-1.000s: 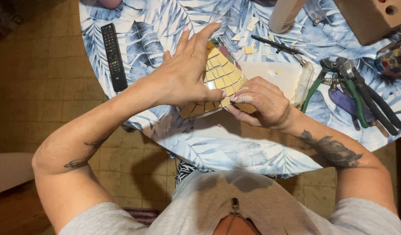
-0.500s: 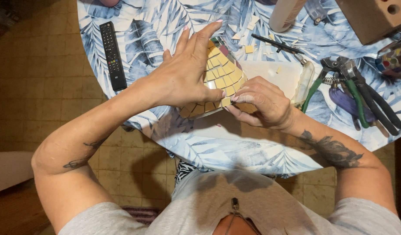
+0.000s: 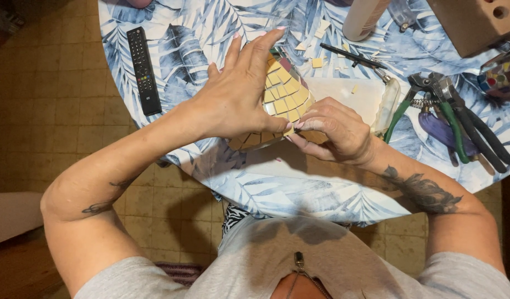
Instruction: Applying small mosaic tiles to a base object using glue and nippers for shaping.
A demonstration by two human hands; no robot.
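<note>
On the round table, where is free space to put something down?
Bare cloth lies along the near table edge below both hands, and between the remote and the left hand. The right side is crowded with pliers and tile chips.

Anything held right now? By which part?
Left hand steadies the mosaic piece from above, fingers spread over it. Right hand pinches its lower right edge.

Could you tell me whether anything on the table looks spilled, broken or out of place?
Small yellow tile chips lie scattered loose on the leaf-print cloth above the mosaic piece that the left hand and right hand hold. They look like offcuts, not a spill. Nothing else stands out.
</note>
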